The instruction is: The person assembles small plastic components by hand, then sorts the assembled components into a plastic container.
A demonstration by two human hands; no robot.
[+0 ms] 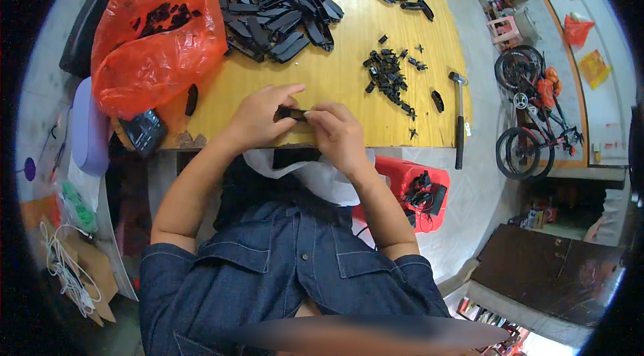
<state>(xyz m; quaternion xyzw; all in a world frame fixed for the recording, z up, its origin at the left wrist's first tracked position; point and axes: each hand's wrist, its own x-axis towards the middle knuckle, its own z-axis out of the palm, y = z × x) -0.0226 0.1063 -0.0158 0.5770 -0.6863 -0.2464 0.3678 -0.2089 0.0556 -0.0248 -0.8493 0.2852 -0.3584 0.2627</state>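
Observation:
Close to the front edge of the yellow wooden table (268, 74), my two hands meet around a small black plastic part (293, 113). My left hand (263, 113) grips its left end, thumb and fingers curled about it. The fingertips of my right hand (335, 131) pinch its right end. Much of the part is hidden by my fingers. Beyond my hands lies a heap of long, curved black plastic pieces (288, 14). To the right is a pile of small black plastic bits (386, 74), with several strays around it.
A red plastic bag (161, 81) holding dark pieces sits at the left, above a black device (143, 131). A hammer (459, 114) lies along the right table edge, near a single curved black piece (438, 101). A red stool (396, 171) with black cables stands below.

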